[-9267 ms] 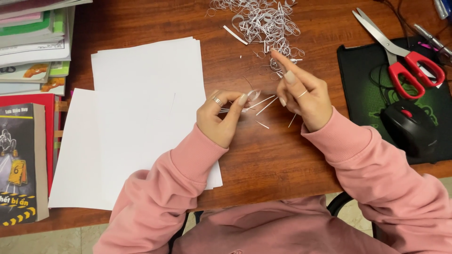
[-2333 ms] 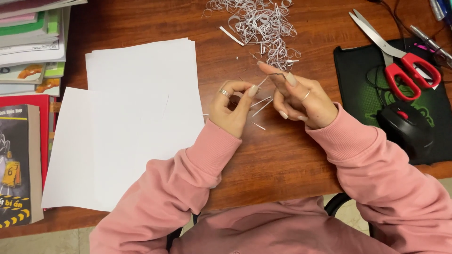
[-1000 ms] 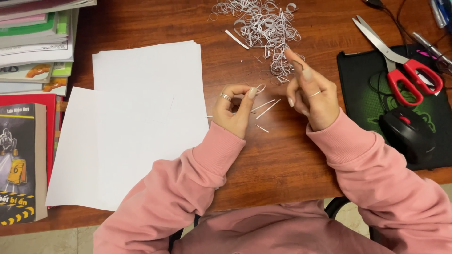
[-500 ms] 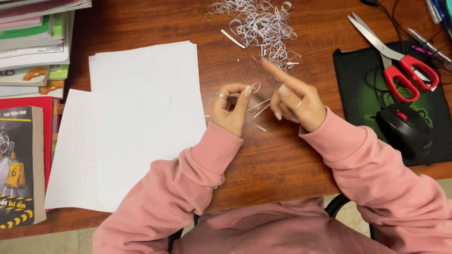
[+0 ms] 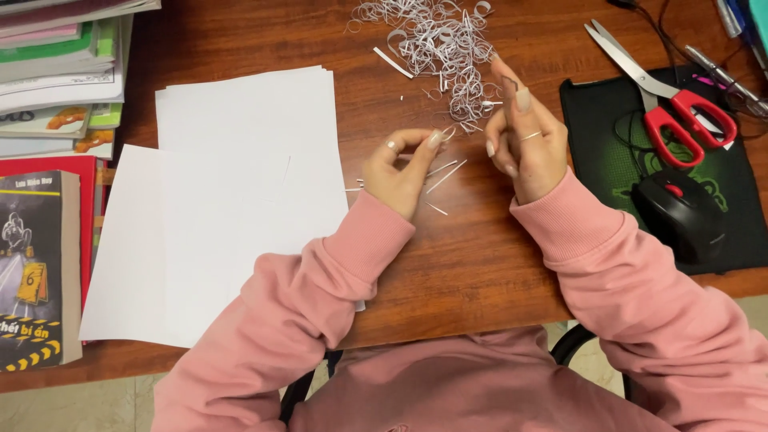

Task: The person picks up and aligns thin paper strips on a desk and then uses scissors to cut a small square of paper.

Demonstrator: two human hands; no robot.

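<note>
While the left hand (image 5: pixel 400 168) pinches a thin white paper strip (image 5: pixel 446 133) between thumb and fingertip over the desk (image 5: pixel 472 264), the right hand (image 5: pixel 524 140) hovers beside it, fingers loosely curled and holding nothing I can make out. Judging by the pile of curled paper strips (image 5: pixel 444 44), plenty looks done already; the white paper sheets (image 5: pixel 232 200) sit uncut. No containers here, just red-handled scissors (image 5: pixel 664 96) on the mouse pad (image 5: pixel 608 168).

Wooden desk (image 5: pixel 480 264) bears paper sheets (image 5: pixel 224 200), probably paper curls (image 5: pixel 440 40)
</note>
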